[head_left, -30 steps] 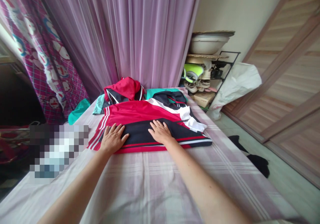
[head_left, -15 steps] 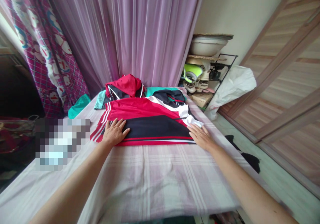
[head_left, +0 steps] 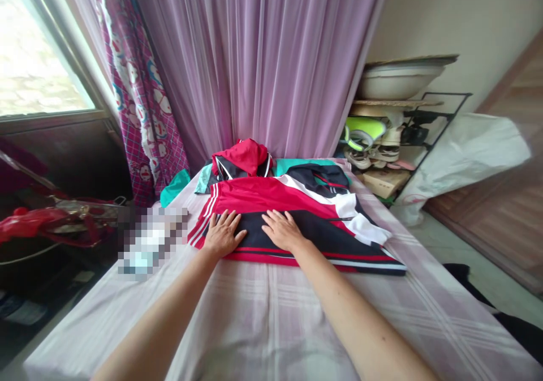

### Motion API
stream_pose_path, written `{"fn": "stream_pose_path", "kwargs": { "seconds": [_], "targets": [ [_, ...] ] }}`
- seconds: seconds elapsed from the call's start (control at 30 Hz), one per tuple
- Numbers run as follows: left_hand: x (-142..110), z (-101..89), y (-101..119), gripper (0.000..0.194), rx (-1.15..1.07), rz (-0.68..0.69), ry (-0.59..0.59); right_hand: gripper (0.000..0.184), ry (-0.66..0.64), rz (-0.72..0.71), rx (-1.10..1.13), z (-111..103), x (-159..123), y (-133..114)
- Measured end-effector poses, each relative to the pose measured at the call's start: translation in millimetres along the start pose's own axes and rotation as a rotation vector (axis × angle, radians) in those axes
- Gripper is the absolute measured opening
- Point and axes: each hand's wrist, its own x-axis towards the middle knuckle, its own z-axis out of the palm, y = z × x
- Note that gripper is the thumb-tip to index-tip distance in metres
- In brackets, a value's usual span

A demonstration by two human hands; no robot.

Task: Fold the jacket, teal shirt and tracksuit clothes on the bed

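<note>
A red, navy and white track jacket (head_left: 254,191) lies spread on the bed, its white-striped red band at the left and white pieces at the right. A navy part of it lies folded along the near side. My left hand (head_left: 223,235) rests flat on the left end of this navy part, near the striped band, fingers spread. Close beside it, my right hand (head_left: 283,230) lies flat on the middle of the same navy cloth, fingers stretched out. Neither hand grips anything.
Behind the jacket lie a bunched red garment (head_left: 244,155) and a dark folded garment (head_left: 316,176). A plaid sheet (head_left: 250,307) covers the bed. At the right stand a shoe rack (head_left: 441,123) and a white sack (head_left: 475,149). A purple curtain (head_left: 263,58) hangs behind.
My right hand has moved left from the jacket's right end to its middle, near my left hand. My left hand stays by the striped band. The view has turned left.
</note>
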Motion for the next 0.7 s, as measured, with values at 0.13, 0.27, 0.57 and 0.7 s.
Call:
{"fn": "stream_pose_path", "kwargs": {
  "seconds": [0.13,0.27,0.57,0.7],
  "targets": [
    [3,-0.9,-5,0.063,-0.033,-0.01,-0.021,0.062,-0.091,0.19,-0.041,11,-16,49],
    [13,-10.0,7,0.064,-0.077,-0.065,-0.059,0.06,-0.076,0.282,-0.108,11,-38,99],
    [14,0.4,109,0.061,-0.276,0.117,-0.013,0.057,-0.016,0.279,-0.167,17,-44,105],
    [8,6.7,62,0.059,-0.187,0.023,-0.004,0.057,-0.033,0.288,-0.165,15,-45,104]
  ]
}}
